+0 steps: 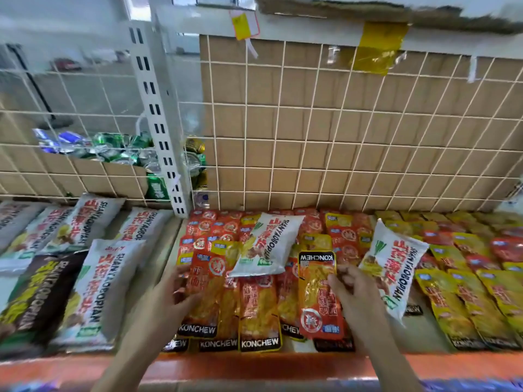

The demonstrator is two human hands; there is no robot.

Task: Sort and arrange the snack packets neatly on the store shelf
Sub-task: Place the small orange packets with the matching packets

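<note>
Red Konchew packets (254,309) lie in overlapping rows in the middle of the shelf. My left hand (175,290) rests on a red packet (203,275) at their left edge with its fingers spread. One red packet (317,295) lies turned the other way, and my right hand (351,287) pinches its right edge with curled fingers. A white Shanyaobopian bag (264,244) lies across the red packets. Another white bag (393,264) sits just right of my right hand. Yellow packets (467,301) fill the right side.
More white bags (99,290) and a black bag (36,295) lie in the left section. A wire grid (283,137) backed by cardboard closes the rear, with a white slotted post (158,123) between sections. Green packets (119,148) sit behind the grid. The orange shelf lip (254,366) runs along the front.
</note>
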